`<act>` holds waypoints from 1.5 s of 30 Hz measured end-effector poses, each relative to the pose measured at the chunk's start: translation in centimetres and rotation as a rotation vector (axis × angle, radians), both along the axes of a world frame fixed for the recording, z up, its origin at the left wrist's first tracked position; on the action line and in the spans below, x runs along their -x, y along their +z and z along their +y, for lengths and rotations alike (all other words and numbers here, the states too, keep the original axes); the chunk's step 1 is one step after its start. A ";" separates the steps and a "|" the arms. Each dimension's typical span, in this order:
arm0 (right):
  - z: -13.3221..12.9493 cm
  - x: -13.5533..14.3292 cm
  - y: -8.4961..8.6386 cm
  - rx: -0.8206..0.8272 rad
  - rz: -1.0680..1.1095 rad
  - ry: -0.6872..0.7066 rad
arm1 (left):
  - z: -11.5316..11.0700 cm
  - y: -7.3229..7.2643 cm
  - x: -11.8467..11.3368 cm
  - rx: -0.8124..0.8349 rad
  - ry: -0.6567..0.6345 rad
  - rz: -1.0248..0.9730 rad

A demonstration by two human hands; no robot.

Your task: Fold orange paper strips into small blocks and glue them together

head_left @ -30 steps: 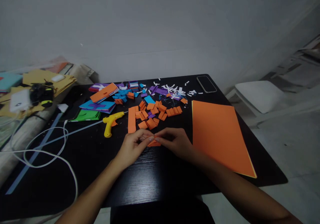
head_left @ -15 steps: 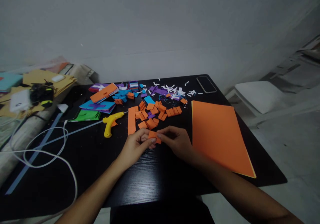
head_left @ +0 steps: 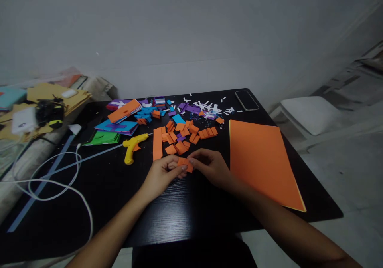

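Observation:
Between my two hands is a small orange paper piece (head_left: 186,163), held just above the black table (head_left: 167,220). My left hand (head_left: 163,174) pinches its left side with thumb and fingers. On the right side, the thumb and fingertips of my right hand (head_left: 211,165) close on the edge of the same piece. Just beyond my hands lies a heap of folded orange paper pieces (head_left: 181,146), with a few purple and blue ones among them. An orange paper strip (head_left: 157,144) lies left of the heap.
A yellow glue gun (head_left: 131,146) lies left of the strip. Farther left are folded coloured papers (head_left: 116,126) and a white cable (head_left: 76,188). Orange sheets (head_left: 260,160) lie to the right, a phone (head_left: 247,100) behind them. White paper scraps (head_left: 206,107) are scattered at the back.
My right hand's fingers have shifted very slightly on the orange paper piece. Both hands still hold it in nearly the same place.

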State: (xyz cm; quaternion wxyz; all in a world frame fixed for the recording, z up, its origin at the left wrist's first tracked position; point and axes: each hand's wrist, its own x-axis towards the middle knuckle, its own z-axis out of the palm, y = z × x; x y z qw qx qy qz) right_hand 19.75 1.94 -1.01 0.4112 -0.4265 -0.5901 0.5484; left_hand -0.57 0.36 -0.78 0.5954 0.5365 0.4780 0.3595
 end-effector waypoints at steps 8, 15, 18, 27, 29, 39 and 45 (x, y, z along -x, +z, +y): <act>0.1 0.0 -0.2 -0.022 -0.077 0.033 | 0.1 0.2 0.2 -0.003 -0.028 -0.005; 0.0 0.2 -0.1 0.017 -0.035 -0.015 | 0.4 0.0 0.1 0.022 -0.048 -0.018; 0.1 0.4 -0.1 0.069 0.017 0.004 | 0.3 0.2 0.0 0.003 -0.017 -0.005; 0.4 0.1 -0.1 0.252 0.067 0.184 | 0.2 0.6 0.3 -0.066 -0.049 0.114; 0.3 0.0 -0.1 0.271 0.088 0.220 | 0.2 0.7 0.4 -0.070 -0.075 0.127; 0.4 0.4 -0.6 0.360 0.220 0.171 | 0.5 0.9 0.7 -0.122 -0.117 0.206; 0.9 -0.1 -0.3 0.293 0.185 0.219 | 0.7 1.1 1.3 -0.160 -0.177 0.269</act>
